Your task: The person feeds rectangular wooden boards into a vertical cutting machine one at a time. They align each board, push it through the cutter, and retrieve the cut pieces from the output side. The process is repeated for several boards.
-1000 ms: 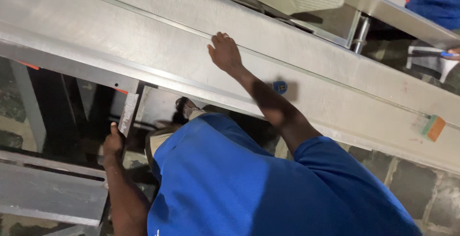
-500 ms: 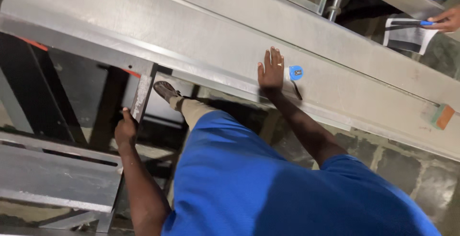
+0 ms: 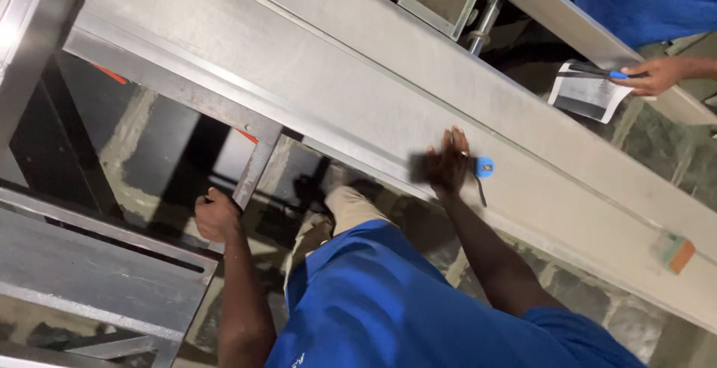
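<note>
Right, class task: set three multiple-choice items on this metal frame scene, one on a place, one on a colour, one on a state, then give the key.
1. Where does the right hand rest?
A. flat on the long metal panel
B. on the floor
C. on the sheet of paper

2. What colour is the small object beside the right hand?
A. red
B. blue
C. yellow

3. How is the left hand?
A. open and in the air
B. flat on the panel
C. closed round the upright metal bar

Key: 1 A, the palm lies on the panel's grey surface, though the hand is blurred. 2 B, the object next to the fingers is bright blue. 3 C, the left hand grips the lower end of the bar.
</note>
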